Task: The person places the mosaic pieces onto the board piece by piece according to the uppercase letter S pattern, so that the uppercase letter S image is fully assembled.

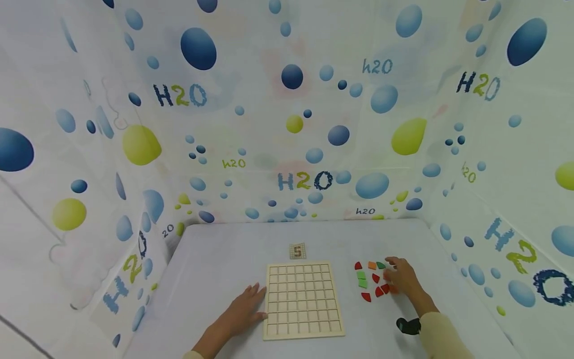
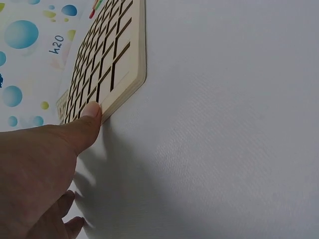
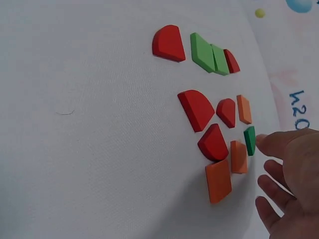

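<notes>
A pale wooden grid board (image 1: 303, 337) lies on the white table. Beside its left edge rests my left hand (image 1: 244, 309), fingers spread. In the left wrist view its thumb (image 2: 90, 112) touches the board's edge. To the board's right, several flat pieces lie loose: red rounded wedges (image 3: 198, 110), light green pieces (image 3: 202, 53), orange pieces (image 3: 218, 181) and a dark green piece (image 3: 251, 140). My right hand (image 1: 403, 279) hovers at their right side, fingers loosely bent. Its fingertip is close to the dark green piece; whether they touch I cannot tell. Nothing shows in its grasp.
Behind the board lies a small square tile (image 1: 298, 251) marked with what looks like a 5. A black object (image 1: 408, 326) is by my right wrist, partly hidden by the sleeve. Curtains (image 1: 269, 124) printed with bubbles enclose the white table (image 1: 224, 259).
</notes>
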Demonstrator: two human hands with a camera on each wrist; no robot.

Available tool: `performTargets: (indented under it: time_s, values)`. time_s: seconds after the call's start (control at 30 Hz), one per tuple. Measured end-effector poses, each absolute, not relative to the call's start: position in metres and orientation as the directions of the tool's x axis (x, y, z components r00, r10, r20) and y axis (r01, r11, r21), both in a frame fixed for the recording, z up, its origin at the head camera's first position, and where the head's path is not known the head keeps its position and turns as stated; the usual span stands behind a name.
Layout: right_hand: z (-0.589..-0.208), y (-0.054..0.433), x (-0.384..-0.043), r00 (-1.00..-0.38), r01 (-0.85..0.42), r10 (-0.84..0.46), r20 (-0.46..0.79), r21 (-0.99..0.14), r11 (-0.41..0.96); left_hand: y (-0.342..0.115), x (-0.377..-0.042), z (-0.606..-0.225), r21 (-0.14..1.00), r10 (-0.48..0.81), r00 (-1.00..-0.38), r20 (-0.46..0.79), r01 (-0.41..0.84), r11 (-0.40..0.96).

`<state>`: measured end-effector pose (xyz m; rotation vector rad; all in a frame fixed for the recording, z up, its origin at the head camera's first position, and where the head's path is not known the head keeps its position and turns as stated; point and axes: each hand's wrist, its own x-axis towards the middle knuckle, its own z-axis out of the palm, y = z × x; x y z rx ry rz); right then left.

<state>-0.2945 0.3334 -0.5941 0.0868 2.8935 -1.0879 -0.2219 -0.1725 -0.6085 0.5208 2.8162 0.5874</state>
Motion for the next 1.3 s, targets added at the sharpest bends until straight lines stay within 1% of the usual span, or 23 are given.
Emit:
performTargets:
  time_s: [0.27, 0.53, 0.77, 1.0, 1.17, 1.3]
  values:
    - [-0.6, 0.332, -0.306, -0.992, 0.112, 0.047, -0.121, -0.609, 0.785, -0.176, -0.225, -0.611, 0.438, 0.391, -0.905, -0.169, 0.287, 0.852]
    - [-0.605, 0.33, -0.308, -0.991, 0.118, 0.055, -0.122, -0.602, 0.789, -0.176, -0.223, -0.607, 0.445, 0.366, -0.908, -0.205, 0.247, 0.861]
    - [-0.607, 0.332, -0.317, -0.99, 0.134, 0.078, -0.119, -0.596, 0.792, -0.178, -0.223, -0.612, 0.465, 0.38, -0.91, -0.167, 0.267, 0.844]
    - [-0.612, 0.334, -0.317, -0.986, 0.157, 0.095, -0.135, -0.586, 0.795, -0.179, -0.224, -0.613, 0.468, 0.389, -0.909, -0.151, 0.281, 0.838]
    - [-0.616, 0.335, -0.319, -0.991, 0.132, 0.086, -0.106, -0.579, 0.805, -0.18, -0.223, -0.613, 0.472, 0.39, -0.911, -0.138, 0.286, 0.834]
    - [-0.611, 0.332, -0.318, -0.994, 0.099, 0.056, -0.089, -0.593, 0.799, -0.18, -0.222, -0.614, 0.479, 0.389, -0.911, -0.136, 0.284, 0.831]
